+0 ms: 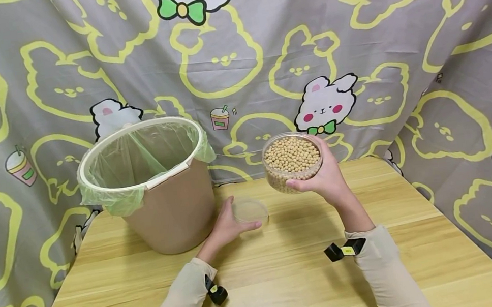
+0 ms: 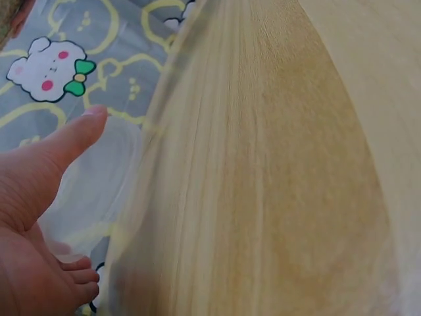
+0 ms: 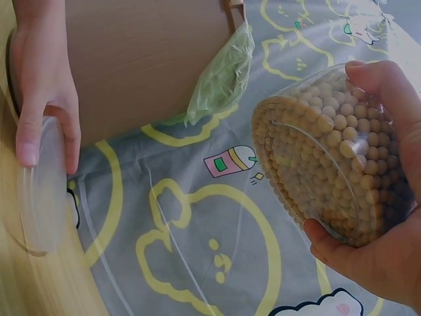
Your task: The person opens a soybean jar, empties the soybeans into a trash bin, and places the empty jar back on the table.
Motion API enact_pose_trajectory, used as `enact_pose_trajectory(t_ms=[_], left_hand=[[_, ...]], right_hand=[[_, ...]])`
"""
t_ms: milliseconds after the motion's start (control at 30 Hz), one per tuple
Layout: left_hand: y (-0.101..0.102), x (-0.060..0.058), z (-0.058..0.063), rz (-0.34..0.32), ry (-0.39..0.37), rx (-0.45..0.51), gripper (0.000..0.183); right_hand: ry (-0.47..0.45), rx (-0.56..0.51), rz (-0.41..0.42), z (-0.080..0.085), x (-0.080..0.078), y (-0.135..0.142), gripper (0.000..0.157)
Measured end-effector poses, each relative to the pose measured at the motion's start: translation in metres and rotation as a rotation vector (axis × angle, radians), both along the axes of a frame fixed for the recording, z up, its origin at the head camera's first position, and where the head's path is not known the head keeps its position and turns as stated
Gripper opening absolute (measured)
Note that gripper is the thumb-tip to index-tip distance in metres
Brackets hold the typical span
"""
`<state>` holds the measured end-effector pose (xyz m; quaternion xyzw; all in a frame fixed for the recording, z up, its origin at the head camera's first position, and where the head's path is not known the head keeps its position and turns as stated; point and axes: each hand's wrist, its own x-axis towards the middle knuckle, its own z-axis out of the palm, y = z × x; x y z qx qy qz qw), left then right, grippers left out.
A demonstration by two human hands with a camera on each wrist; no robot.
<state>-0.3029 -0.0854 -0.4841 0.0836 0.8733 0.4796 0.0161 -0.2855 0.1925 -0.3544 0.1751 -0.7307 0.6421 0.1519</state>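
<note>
Jar [image 1: 278,181]: hanging above the table [image 1: 267,289], to the right of the bin [image 1: 177,218], its uncovered mouth facing up and showing beans [image 1: 293,154] near the rim.
Right hand [image 1: 329,179]: clamping on the jar's side, thumb and fingers spreading round its wall and bearing its weight.
Left hand [image 1: 226,227]: gripping the lid [image 1: 250,210], thumb and fingers spanning its edge.
Lid: lying roughly flat, low over the table between bin and jar; I cannot tell whether it is touching the wood.
Open jar: seemingly being handled apart from its lid; whether the person is uncovering or covering it, I cannot tell.
Jar's next move: calling, I judge, for a level hold so that no beans are spilling, and for a sure grip on the lid's thin edge.
Bag [image 1: 125,203]: folding over the bin's rim; the bottom inside is hiding from view.
Lid edge: blending into the wood in the head view, being clear.
Left wrist view: cutting off the left hand at the side; a brown patch in the top corner is showing too little to name.
Right wrist view: cropping the right hand and the bin.
</note>
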Motion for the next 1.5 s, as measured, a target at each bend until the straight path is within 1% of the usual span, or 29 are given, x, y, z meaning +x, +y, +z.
enact_pose_trajectory(t_ms=[267,500,667,900,1067,1133,1200,1267,1400,1500], left_hand=[[-0.002,0.0,-0.004,0.001,-0.038,-0.051,0.128],[-0.001,0.002,-0.005,-0.003,-0.013,-0.084,0.128],[0.0,0.001,-0.005,0.011,0.004,-0.104,0.127],[0.0,0.001,-0.004,0.02,0.011,-0.106,0.127],[-0.001,0.002,-0.006,0.012,0.014,-0.114,0.128],[-0.001,0.003,-0.004,0.009,0.026,-0.111,0.127],[0.0,0.004,0.001,0.011,0.047,-0.098,0.124],[0.002,0.005,0.009,0.016,0.089,-0.093,0.119],[0.006,0.01,0.036,0.037,0.199,-0.09,0.103],[0.009,0.018,0.058,0.049,0.313,-0.075,0.087]], right_hand=[[0.004,-0.011,0.015,0.0,-0.001,-0.003,0.11],[0.017,-0.014,0.025,-0.002,-0.002,-0.005,0.109],[0.024,-0.014,0.032,-0.002,-0.002,-0.005,0.109],[0.034,-0.007,0.038,-0.001,-0.002,-0.006,0.109],[0.032,-0.004,0.04,-0.002,-0.003,-0.006,0.108],[0.025,0.0,0.039,-0.002,-0.003,-0.006,0.108],[0.018,0.005,0.037,-0.003,-0.002,-0.006,0.109],[0.013,0.011,0.031,-0.003,-0.002,-0.006,0.109],[0.007,0.03,0.013,-0.004,-0.002,-0.005,0.109],[0.003,0.039,0.003,-0.005,-0.002,-0.003,0.109]])
